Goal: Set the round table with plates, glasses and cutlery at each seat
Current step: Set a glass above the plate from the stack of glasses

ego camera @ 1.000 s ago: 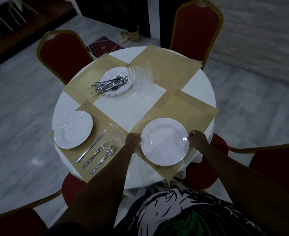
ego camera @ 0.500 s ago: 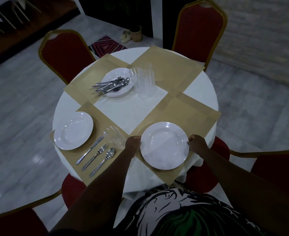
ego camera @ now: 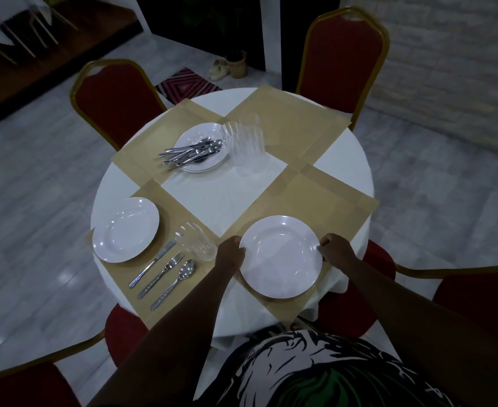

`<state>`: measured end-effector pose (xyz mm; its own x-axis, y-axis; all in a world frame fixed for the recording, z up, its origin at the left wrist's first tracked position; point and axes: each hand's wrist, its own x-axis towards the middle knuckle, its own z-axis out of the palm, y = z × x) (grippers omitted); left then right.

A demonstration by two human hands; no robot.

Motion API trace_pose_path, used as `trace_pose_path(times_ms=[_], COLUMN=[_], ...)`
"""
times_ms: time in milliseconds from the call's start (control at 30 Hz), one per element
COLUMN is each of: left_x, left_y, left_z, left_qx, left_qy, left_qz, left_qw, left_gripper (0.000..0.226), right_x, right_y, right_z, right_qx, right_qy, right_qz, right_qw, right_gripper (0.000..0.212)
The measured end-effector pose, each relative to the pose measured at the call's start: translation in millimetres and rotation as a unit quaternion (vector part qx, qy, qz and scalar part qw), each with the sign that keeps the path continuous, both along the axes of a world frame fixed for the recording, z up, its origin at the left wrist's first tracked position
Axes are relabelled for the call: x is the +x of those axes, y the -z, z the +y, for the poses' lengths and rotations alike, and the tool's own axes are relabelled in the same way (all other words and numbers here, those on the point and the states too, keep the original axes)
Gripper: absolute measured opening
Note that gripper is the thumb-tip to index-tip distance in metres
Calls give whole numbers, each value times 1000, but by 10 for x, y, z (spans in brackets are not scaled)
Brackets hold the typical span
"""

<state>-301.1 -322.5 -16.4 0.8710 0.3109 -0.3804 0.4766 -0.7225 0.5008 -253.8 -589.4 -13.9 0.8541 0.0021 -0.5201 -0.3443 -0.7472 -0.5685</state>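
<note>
Down at the near edge of the table (ego camera: 344,160), both hands gripped one white plate (ego camera: 281,257) by its rim. The left hand (ego camera: 230,254) curled round the plate's left side, and the right hand (ego camera: 336,248) curled round its right side. The plate lay over the near-right mat (ego camera: 324,201), close to the table's edge; whether it touched the mat could not be told. On the near-left mat (ego camera: 177,212) lay a second plate (ego camera: 125,229), and beside it a knife (ego camera: 153,263), a fork (ego camera: 161,274) and a spoon (ego camera: 173,283) side by side, with a glass (ego camera: 196,240) just above them. Toward the far-left edge a stack of plates (ego camera: 202,146) carried a heap of cutlery (ego camera: 192,152), and more glasses (ego camera: 246,142) stood just beside it. Red chairs (ego camera: 115,98) ringed the table.
</note>
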Motion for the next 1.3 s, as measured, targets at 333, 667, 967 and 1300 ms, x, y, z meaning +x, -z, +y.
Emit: trace_pose_path(times_ms=[333, 667, 967, 1300], left_x=[819, 1722, 2309, 2581], left_y=[-740, -1101, -716, -504], left_z=[135, 708, 1074, 1069], left_qx=[14, -2, -48, -87], left_qy=[35, 111, 162, 186], left_qz=[-118, -143, -122, -79], left_qw=[992, 983, 978, 976], left_gripper=[44, 49, 48, 56], right_x=[627, 1458, 2045, 2364], right_y=[-447, -779, -575, -378], right_z=[294, 1201, 1813, 2102], right_qx=[50, 78, 61, 80], right_qy=[-55, -44, 11, 79], right_qz=[-95, -176, -170, -198], right_qw=[993, 980, 983, 974], right_gripper=[26, 40, 58, 84])
